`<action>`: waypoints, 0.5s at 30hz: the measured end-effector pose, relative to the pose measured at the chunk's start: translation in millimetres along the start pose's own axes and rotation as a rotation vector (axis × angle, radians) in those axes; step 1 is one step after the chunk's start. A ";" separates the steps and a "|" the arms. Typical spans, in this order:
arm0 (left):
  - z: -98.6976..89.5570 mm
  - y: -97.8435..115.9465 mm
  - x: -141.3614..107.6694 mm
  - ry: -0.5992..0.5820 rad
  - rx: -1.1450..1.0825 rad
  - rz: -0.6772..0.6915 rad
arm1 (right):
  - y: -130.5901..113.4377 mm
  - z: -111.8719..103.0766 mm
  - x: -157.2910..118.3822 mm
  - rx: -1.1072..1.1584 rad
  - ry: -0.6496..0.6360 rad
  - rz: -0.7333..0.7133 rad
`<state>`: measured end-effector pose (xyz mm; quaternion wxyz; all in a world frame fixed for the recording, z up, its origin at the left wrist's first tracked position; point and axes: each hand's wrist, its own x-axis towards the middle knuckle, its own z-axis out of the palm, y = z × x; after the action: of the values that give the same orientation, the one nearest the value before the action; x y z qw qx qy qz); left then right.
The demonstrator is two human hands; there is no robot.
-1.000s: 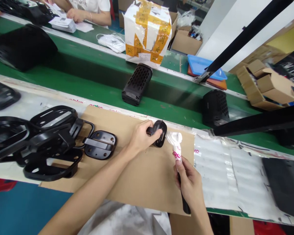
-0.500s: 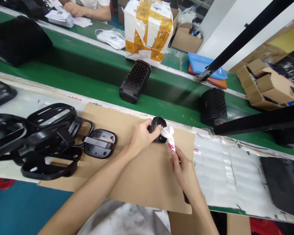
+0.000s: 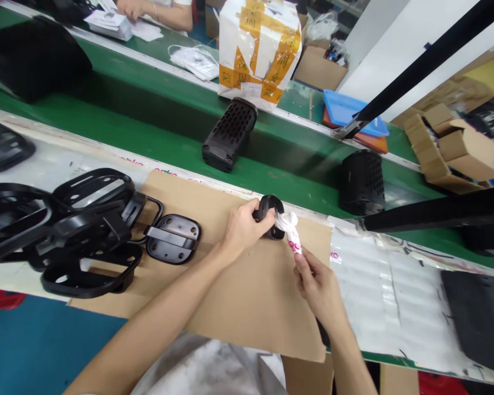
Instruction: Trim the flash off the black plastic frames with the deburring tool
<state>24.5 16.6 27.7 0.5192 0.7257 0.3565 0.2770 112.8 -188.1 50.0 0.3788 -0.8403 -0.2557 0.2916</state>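
Note:
My left hand (image 3: 247,225) grips a small black ring-shaped plastic part (image 3: 275,233) near the far edge of a cardboard sheet (image 3: 239,296), thumb pressed on its near side. In my right hand (image 3: 319,277) is a white-wrapped tool (image 3: 294,241) with pink lettering, its bunched white end against or very close to the part. What lies under the wrapping is hidden. A dark end (image 3: 323,332) shows below my right wrist. Left of my hands lies a black bracket with a square plate (image 3: 173,239).
Several black brackets (image 3: 93,274) are heaped at the left. Beyond the bench edge, black perforated housings (image 3: 230,134) stand on the green belt (image 3: 160,137). A black post (image 3: 420,66) slants across the right. A taped white box (image 3: 247,82) and a person's hand (image 3: 132,8) are at the far side.
The black part has turned slightly, so its ring opening shows more. My right hand and the wrapped tool have shifted a little right. The whole view has moved slightly.

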 end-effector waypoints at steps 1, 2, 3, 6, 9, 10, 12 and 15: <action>-0.7 -0.2 0.5 -0.001 -0.016 -0.008 | -0.9 -2.6 -0.8 0.040 0.025 0.009; -1.5 -0.6 1.0 -0.005 -0.036 -0.020 | -2.6 -5.0 -2.4 0.079 0.070 0.010; -2.0 -1.0 1.4 -0.010 -0.051 -0.031 | -4.7 -6.5 -4.4 0.111 0.133 0.002; -1.8 -1.5 1.6 -0.015 -0.061 -0.038 | -7.3 -3.3 -8.2 0.112 0.295 -0.049; 0.2 -0.8 0.3 -0.007 -0.026 -0.005 | -1.6 4.8 -5.0 -0.032 0.156 -0.062; 0.6 -0.5 -0.1 -0.003 -0.013 0.007 | 0.3 5.8 -3.4 -0.062 0.081 -0.053; 0.1 0.2 -0.6 0.004 -0.004 0.015 | 0.7 3.9 -2.0 -0.045 0.005 -0.026; -2.7 0.7 0.0 -0.011 -0.042 -0.015 | -6.5 -2.4 -6.1 0.100 0.115 -0.008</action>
<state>22.6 18.0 29.2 0.5383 0.7133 0.3535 0.2765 108.8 -189.5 58.2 0.4358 -0.8345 -0.2221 0.2539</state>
